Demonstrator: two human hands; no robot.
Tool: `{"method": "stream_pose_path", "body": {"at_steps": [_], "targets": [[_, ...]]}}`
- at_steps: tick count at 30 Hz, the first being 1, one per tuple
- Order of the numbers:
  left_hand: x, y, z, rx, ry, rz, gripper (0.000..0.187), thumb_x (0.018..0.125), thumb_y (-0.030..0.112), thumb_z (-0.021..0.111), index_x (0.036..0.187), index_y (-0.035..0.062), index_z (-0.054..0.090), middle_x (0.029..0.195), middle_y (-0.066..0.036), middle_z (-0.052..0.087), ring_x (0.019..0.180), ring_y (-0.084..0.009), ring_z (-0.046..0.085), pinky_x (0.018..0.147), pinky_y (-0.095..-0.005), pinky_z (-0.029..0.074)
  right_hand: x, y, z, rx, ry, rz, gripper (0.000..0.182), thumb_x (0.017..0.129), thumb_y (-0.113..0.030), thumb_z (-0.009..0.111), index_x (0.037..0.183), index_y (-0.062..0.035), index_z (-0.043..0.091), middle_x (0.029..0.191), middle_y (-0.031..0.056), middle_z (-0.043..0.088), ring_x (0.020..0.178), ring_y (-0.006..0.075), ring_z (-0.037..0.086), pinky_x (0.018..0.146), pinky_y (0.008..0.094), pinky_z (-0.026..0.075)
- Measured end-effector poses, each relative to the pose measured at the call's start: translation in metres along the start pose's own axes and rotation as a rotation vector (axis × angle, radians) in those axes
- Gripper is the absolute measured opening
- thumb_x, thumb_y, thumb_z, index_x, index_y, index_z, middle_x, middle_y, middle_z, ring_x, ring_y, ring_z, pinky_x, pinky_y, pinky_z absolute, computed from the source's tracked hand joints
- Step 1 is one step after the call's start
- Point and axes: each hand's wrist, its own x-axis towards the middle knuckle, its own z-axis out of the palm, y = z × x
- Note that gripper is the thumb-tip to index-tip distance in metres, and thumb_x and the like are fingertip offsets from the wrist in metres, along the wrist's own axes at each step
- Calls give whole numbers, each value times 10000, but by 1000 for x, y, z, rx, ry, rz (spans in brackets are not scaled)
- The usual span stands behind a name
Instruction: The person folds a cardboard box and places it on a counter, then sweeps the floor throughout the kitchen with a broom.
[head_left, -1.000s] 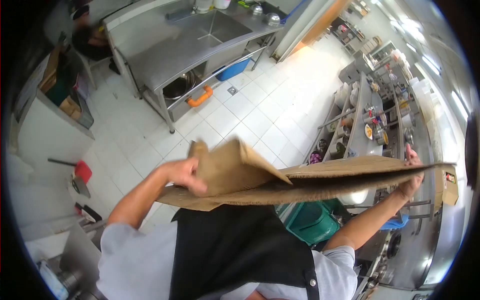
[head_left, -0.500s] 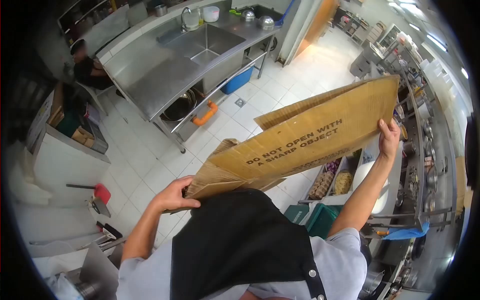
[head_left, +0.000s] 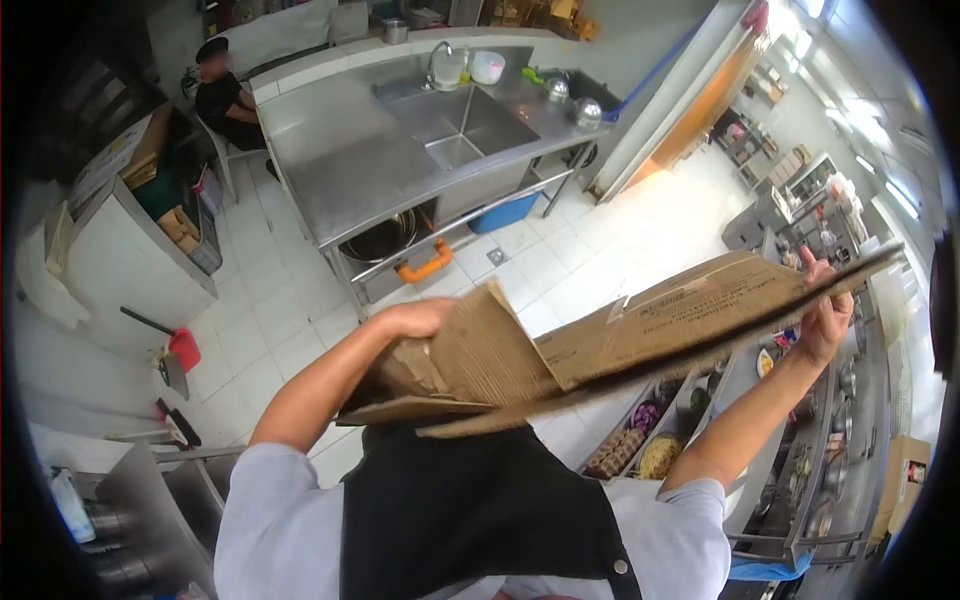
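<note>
A partly flattened brown cardboard box (head_left: 650, 335) spans the space in front of my chest, tilted so one long edge faces up at me. My right hand (head_left: 825, 315) grips its far right end, with fingers on both sides of the board. At the left end my left hand (head_left: 415, 318) is at a raised flap, its fingers mostly hidden behind the cardboard. Faint print shows on the inner-facing panel. Creased, folded flaps lie open near my left forearm.
A steel sink table (head_left: 350, 170) stands ahead, with an orange pipe (head_left: 425, 262) below. A person in black (head_left: 225, 105) sits at the left. Food trays (head_left: 625, 445) and a long shelved counter run along the right. A red dustpan (head_left: 184, 350) lies on the tiled floor.
The box has tipped, so its printed "DO NOT OPEN" face is out of sight and its edge shows. My left hand moved up and forward to the flap; my right hand shifted right and slightly lower.
</note>
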Motion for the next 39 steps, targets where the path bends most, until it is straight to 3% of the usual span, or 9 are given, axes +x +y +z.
{"method": "stream_pose_path", "body": {"at_steps": [4,8,12,19,21,27,29,32,39], "targets": [[13,77,30,-258,-661,195,646,1041,255,703,1619,82,472,1568,-125,583,1314,-213,607,1110,-392,503,27,0,13,-97,22,-42,263,905,-246,812,1063,-40,768,984,57,653,1057,249,579,1238,676,268],[35,81,32,-125,-660,212,570,1050,309,689,1541,54,554,1462,-156,654,1244,-220,632,1077,-390,510,43,11,16,-71,39,-49,324,888,-274,825,1080,-21,759,1017,71,669,1037,245,597,1258,665,240],[43,96,71,253,-440,405,380,979,265,670,1209,-30,737,1102,-272,752,1073,-370,714,942,-453,534,75,37,54,-110,90,287,346,866,-254,806,1078,14,755,1043,56,698,996,177,629,1027,381,476],[28,102,110,468,-594,673,520,1130,291,471,1550,-14,501,1640,-232,446,1490,-336,446,1255,-393,338,32,233,275,84,-430,780,249,870,-147,818,1100,-68,763,922,-1,712,824,116,636,696,282,488],[9,140,95,432,-623,435,528,1118,313,508,1545,1,516,1590,-220,511,1471,-308,475,1229,-391,366,-49,247,380,104,-481,1026,336,964,-185,776,1277,-87,704,1056,53,760,952,160,706,829,370,591],[-45,122,53,-48,-524,145,343,1109,222,587,1368,25,695,1255,-166,734,1230,-225,678,1038,-322,508,-258,214,509,181,-1056,1144,526,1041,-423,660,1457,-103,621,1406,139,650,1273,230,614,1097,353,472],[-101,124,13,-271,-110,387,435,1011,258,758,1350,-2,678,1342,-153,698,1282,-266,652,1090,-398,507,-277,204,519,194,-1189,1104,550,1047,-458,645,1464,-101,621,1438,149,635,1306,230,596,1125,343,451],[-142,133,23,645,545,270,934,814,427,900,1583,104,480,1458,-211,617,1271,-371,651,1075,-447,527,-260,189,522,224,-1272,991,517,1043,-428,655,1425,-81,643,1383,145,660,1260,220,611,1094,340,466],[-107,124,65,339,236,302,869,808,352,889,1544,133,482,1300,-167,685,1169,-376,682,971,-444,556,-206,157,495,235,-1364,784,442,1034,-358,677,1333,-33,694,1255,135,719,1153,198,647,1023,332,502]]}}
